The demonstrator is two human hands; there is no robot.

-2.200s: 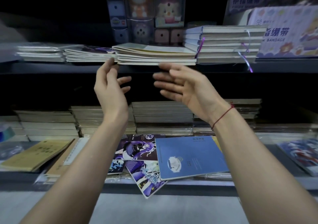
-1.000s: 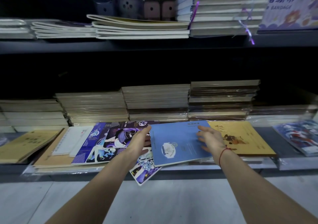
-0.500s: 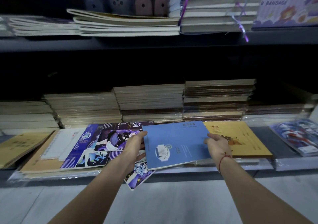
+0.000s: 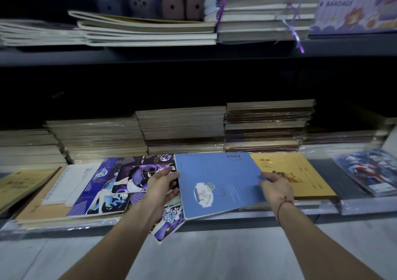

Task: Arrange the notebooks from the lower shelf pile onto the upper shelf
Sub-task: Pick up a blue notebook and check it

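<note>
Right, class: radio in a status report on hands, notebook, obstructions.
Left hand and right hand grip blue notebook by its side edges. Notebook on lower pile. Nothing blocking.

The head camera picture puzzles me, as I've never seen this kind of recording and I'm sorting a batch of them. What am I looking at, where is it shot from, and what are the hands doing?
There is no machine here: a person wears a wide-angle camera on the head, which looks forward and down, so you see their own bare arms. The left hand and right hand grip opposite edges of a blue notebook on the lower shelf. It lies on a loose pile, with purple illustrated notebooks to its left and a yellow notebook partly under it on the right. Wrapped stacks stand behind. The upper shelf above already holds flat piles of notebooks.
</note>
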